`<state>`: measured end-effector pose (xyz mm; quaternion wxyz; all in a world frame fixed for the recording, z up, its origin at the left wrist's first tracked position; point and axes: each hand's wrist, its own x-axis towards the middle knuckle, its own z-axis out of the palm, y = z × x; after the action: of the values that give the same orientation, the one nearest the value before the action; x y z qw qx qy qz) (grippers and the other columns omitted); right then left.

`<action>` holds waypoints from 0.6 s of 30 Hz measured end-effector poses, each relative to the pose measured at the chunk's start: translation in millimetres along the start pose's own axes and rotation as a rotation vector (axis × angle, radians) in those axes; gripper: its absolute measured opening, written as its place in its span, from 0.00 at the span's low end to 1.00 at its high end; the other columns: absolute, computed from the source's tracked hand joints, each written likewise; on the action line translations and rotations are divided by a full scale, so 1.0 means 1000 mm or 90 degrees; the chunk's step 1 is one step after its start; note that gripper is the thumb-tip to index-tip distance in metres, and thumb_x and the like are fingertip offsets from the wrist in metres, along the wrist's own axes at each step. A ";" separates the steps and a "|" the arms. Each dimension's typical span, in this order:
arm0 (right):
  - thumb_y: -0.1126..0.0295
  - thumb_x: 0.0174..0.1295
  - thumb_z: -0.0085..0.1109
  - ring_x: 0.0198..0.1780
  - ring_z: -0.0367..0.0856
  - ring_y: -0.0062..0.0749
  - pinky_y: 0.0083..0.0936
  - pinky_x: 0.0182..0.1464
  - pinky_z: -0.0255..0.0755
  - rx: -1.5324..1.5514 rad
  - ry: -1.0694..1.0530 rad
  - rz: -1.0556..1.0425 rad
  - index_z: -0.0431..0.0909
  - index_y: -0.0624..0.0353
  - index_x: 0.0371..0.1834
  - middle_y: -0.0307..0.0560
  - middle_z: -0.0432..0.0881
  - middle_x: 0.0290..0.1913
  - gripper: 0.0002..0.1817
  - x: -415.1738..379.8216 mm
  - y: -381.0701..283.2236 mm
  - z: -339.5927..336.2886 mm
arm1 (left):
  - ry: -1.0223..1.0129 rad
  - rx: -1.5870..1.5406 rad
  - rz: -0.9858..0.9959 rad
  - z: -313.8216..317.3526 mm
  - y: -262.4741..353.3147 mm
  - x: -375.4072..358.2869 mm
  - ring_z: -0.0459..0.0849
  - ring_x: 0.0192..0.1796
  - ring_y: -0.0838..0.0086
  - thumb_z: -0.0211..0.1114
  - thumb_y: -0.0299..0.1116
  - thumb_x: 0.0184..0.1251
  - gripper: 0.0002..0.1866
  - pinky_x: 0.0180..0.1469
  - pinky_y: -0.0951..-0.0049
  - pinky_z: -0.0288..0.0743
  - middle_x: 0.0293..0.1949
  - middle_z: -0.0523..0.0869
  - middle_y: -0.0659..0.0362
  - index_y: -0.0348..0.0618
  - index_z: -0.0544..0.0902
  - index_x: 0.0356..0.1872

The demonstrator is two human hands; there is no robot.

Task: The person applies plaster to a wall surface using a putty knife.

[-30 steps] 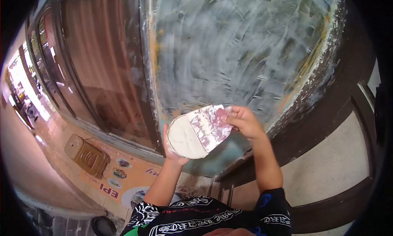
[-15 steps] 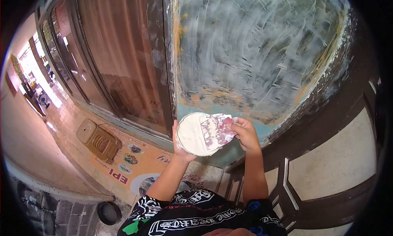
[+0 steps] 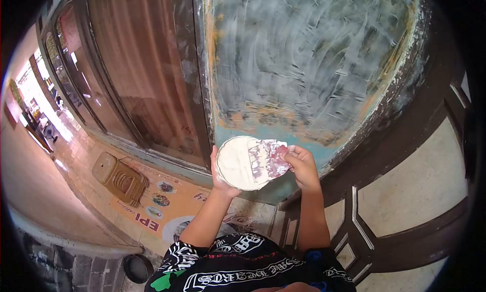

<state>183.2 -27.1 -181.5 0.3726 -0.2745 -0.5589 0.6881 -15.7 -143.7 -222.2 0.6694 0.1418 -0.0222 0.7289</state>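
My left hand (image 3: 220,183) grips the side of a round tub of white putty (image 3: 234,163), with fingers along its left edge and underside. A flat reddish putty spreader (image 3: 277,154) is pinched between the thumb and fingers of my right hand (image 3: 304,168). White paste coats much of the spreader, whose left edge lies on the putty at the tub's right side. Beyond both hands rises a blue-green wall panel (image 3: 304,64), streaked with whitish filler and showing orange-brown patches near its edges.
To the left stand dark-framed windows with a brown curtain (image 3: 136,64). A brown plastic stool (image 3: 120,178) rests on a printed banner (image 3: 139,211) on the floor. A dark round pan (image 3: 137,268) lies at lower left. A dark door with pale panels (image 3: 405,206) is at right.
The view has shifted slightly, so the wall and window appear a little further left. Both hands keep their hold, and the spreader remains against the putty in nearly the same place.
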 end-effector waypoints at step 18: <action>0.75 0.66 0.61 0.26 0.75 0.10 0.10 0.24 0.60 0.056 0.067 -0.011 0.81 0.62 0.43 0.36 0.86 0.34 0.05 -0.003 -0.007 0.016 | 0.006 0.016 -0.004 -0.001 -0.006 0.016 0.75 0.70 0.49 0.42 0.72 0.72 0.46 0.73 0.46 0.66 0.70 0.74 0.46 0.40 0.70 0.73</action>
<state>174.3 -38.0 -170.9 0.4192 -0.2887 -0.5099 0.6935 -10.6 -127.5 -220.6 0.6699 0.1470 -0.0095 0.7277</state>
